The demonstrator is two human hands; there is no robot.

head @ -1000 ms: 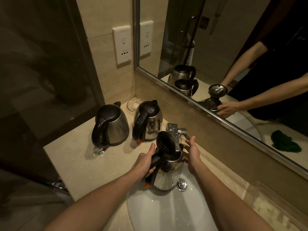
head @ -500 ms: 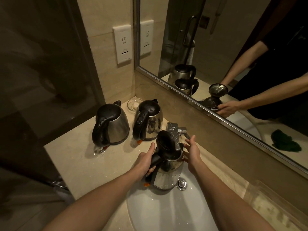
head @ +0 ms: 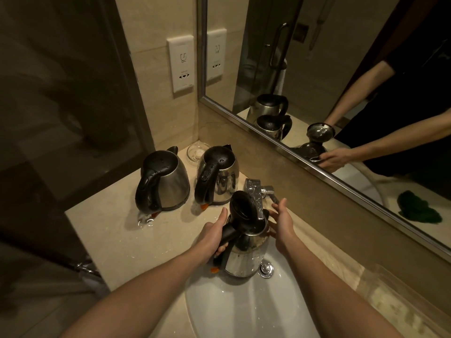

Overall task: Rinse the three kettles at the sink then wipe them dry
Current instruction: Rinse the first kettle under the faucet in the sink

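Over the sink, one kettle hangs open-lidded under the tap. The left kettle and middle kettle stand on the worktop. The left hand grips its handle, and the right hand, fingers straight, touches its rim. The wet handle could slip, knocking the tap.

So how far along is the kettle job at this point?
The left kettle and the middle kettle stand on the counter, lids beaded wet: likely rinsed, not wiped. The third kettle, lid open, is held under the faucet, left hand gripping its handle, right hand open beside it. All wiping remains.
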